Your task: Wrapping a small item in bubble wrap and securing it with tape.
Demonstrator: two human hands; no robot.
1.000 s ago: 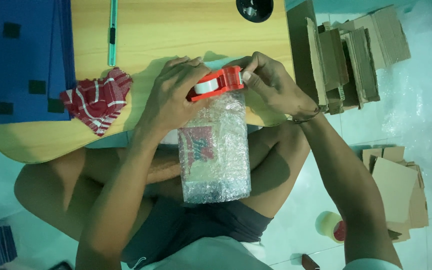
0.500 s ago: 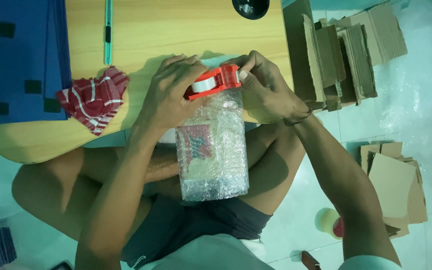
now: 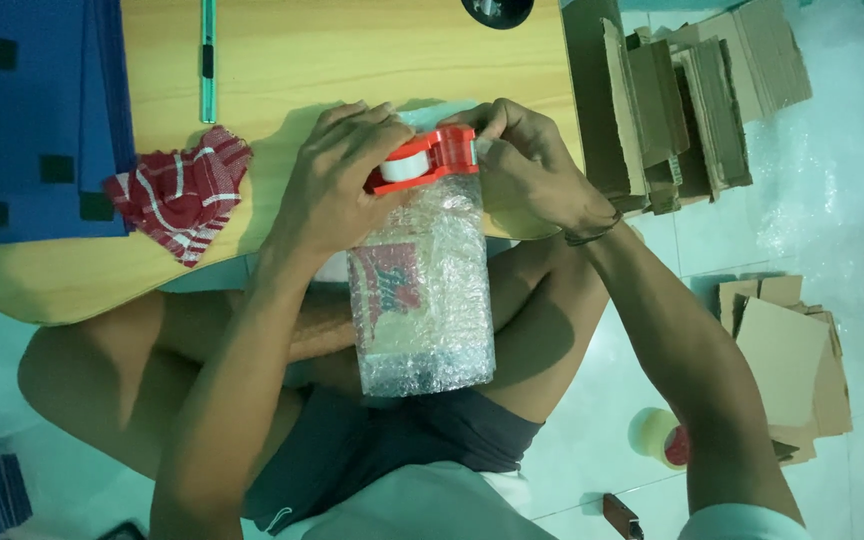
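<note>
Both hands, left hand point(image 3: 337, 185) and right hand point(image 3: 527, 165), clasp the red tape dispenser point(image 3: 427, 160) at twelve o'clock atop the bubble-wrapped package point(image 3: 422, 290); pressing it flat should seat tape smoothly.

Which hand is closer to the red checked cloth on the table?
Left. The left hand rests on the red tape dispenser, just right of the red checked cloth. The right hand grips the dispenser's far end, farther away.
</note>
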